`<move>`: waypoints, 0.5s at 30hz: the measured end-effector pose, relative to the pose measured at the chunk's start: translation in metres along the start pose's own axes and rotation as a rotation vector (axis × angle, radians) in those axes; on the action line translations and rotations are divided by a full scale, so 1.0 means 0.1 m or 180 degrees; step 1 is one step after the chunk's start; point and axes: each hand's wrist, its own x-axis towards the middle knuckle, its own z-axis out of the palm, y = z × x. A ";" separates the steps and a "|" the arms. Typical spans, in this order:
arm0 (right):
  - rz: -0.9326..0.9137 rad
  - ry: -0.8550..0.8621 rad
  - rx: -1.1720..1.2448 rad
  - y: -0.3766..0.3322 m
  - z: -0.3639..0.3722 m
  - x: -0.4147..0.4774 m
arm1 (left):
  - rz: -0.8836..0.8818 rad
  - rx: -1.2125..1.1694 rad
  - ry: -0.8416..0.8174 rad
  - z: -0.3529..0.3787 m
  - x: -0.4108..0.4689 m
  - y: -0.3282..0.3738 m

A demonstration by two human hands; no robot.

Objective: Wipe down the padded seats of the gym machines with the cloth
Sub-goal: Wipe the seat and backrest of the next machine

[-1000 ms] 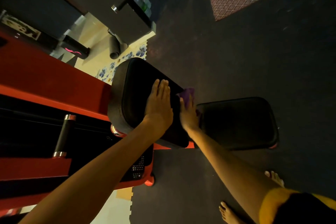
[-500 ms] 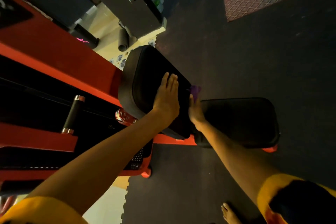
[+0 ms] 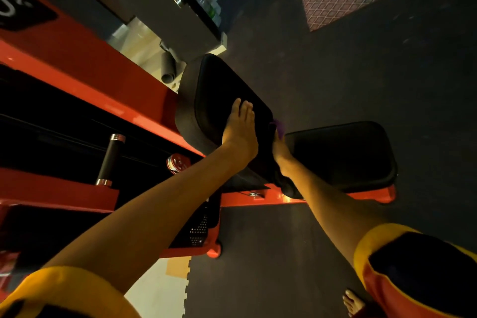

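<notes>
purple cloth [image 3: 280, 125] looks soft, light; bunch in palm | left hand [image 3: 240, 131] flat on back pad [image 3: 222, 90] | right hand [image 3: 280, 148] on cloth, grip unclear

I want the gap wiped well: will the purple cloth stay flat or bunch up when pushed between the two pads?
Probably it bunches: the purple cloth shows as a crumpled wad beyond the right hand, so it seems floppy. It looks small beside the hand, likely light. The back pad looks matte and may drag on it a little.
</notes>
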 end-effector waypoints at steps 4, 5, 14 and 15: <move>-0.0385 0.0451 -0.0627 0.14 0.13 -0.35 | 0.0009 0.0040 -0.0004 0.02 -0.07 0.03; -0.0471 0.0486 -0.0797 0.19 0.16 -0.51 | 0.0010 0.0059 -0.0008 0.02 -0.08 0.03; -0.0820 0.0565 -0.0219 0.37 0.05 -0.37 | 0.0078 0.0180 0.0113 0.04 -0.26 0.03; -0.0583 0.0464 0.0005 0.35 0.05 -0.38 | 0.0072 0.0212 0.0145 0.04 -0.28 0.03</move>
